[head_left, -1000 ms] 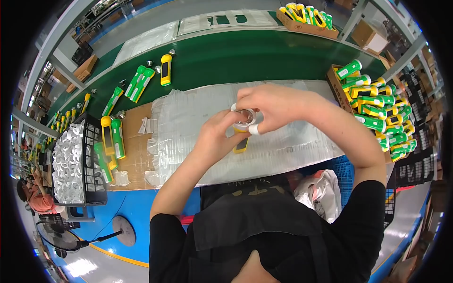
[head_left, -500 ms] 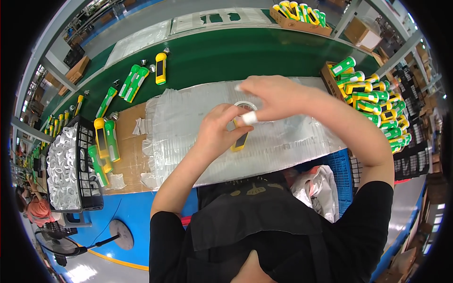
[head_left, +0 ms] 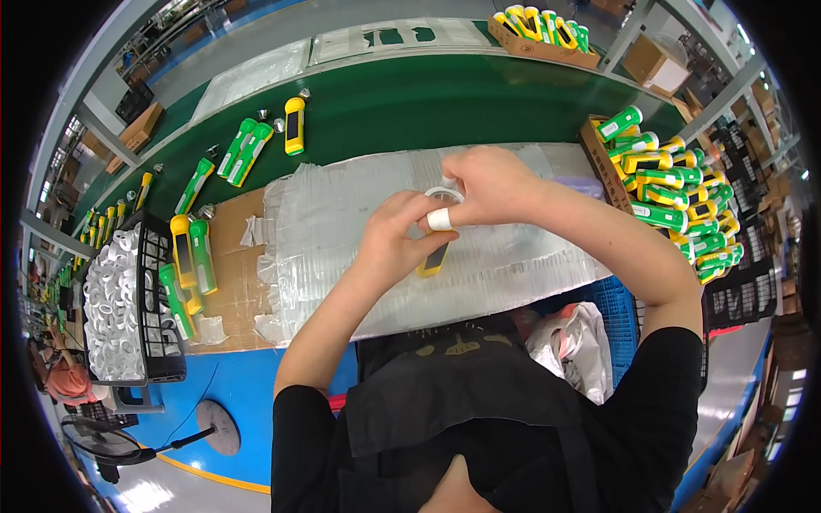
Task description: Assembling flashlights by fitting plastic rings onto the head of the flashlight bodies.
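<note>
Over the middle of the plastic-covered cardboard, my left hand (head_left: 395,235) is closed round a yellow flashlight (head_left: 434,260) with a dark panel. Its wide end points away from me and carries a white ring (head_left: 445,193). My right hand (head_left: 496,186) is closed on that ring from the right, fingertips bent at its far edge. A white wrap (head_left: 439,220) covers one right-hand digit, close to the left fingertips. Both hands hide much of the flashlight's middle.
At left stands a black crate (head_left: 162,329) of white rings, beside several green and yellow flashlights (head_left: 201,254). More flashlights and small reflectors lie on the green conveyor belt (head_left: 376,111). A cardboard box (head_left: 609,167) heaped with flashlights is at right; another box (head_left: 547,51) sits beyond the belt.
My right hand has turned and its fingers have closed in on the ring, while its forearm moved lower. My left hand stays nearly still. Flashlights on the belt have shifted slightly right.
</note>
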